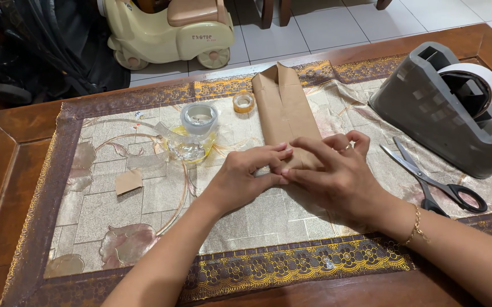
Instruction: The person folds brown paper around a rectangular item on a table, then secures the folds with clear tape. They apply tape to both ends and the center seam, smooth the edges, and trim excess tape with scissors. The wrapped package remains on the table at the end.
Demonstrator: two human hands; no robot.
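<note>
**Pressing Down the Near End of a Paper-Wrapped Parcel**

The brown paper parcel lies lengthwise on the patterned table mat, its far end folded to a point, its near end under both hands. The step in hand appears to be flattening the near-end fold.

1. The left hand rests flat on the near edge, fingers extended and together, gripping nothing. Keep this pressure even so the flap does not spring up.
2. The right hand lies beside it, fingertips touching those of the left, with some fingers curled above the paper. It presses rather than clasps. Whether tape sits under either hand cannot be told.
3. Run the fingertips outward from the centre toward each side to sharpen the crease. Avoid dragging the parcel along the mat.

Nearby items:
- A small tape roll lies just beside the parcel's left edge.
- A clear tape roll sits on crumpled clear film, further left.
- A brown paper scrap lies well apart on the left.
- Scissors lie near the right hand.
- A grey tape dispenser stands behind the scissors.
</note>
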